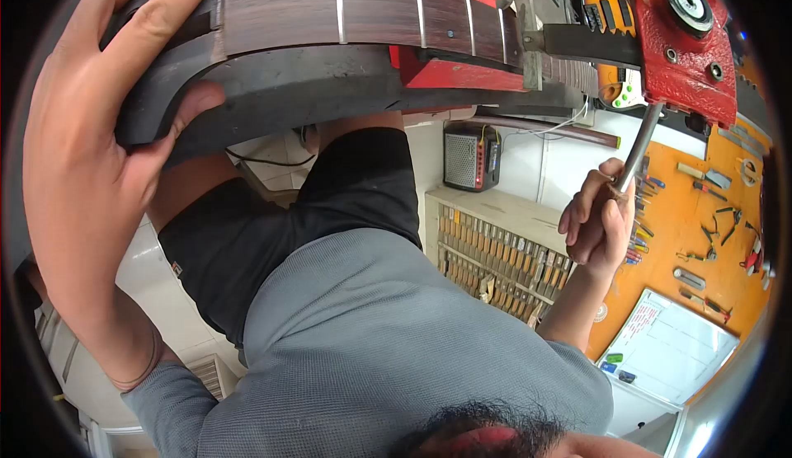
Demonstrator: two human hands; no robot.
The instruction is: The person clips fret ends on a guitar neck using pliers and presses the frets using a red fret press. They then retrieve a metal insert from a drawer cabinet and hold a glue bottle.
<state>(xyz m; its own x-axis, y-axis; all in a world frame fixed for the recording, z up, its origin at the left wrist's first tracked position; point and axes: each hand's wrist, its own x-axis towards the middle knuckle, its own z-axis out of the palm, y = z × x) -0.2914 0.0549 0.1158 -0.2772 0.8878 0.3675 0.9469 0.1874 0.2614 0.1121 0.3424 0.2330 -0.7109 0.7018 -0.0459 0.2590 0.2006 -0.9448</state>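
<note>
A dark wooden guitar neck [285, 13] with metal frets runs across the top of the view. Its near end, shaped black and grey, sits under my left hand [91, 120], whose fingers curl over the top edge while the thumb comes round below. At the far right, a red metal vise [689, 62] stands by the neck, with a black bar and small metal pieces reaching to the fretboard. My right hand [602, 219] is closed around the lower part of the vise's steel handle [639, 151], which slopes down from the red body.
A dark padded support [305, 87] lies along the neck, above my black shorts. Behind are a small amplifier [472, 157], a rack of files [495, 252], an orange tool board [701, 202] with several hand tools, a whiteboard [668, 347] and an orange guitar [609, 0].
</note>
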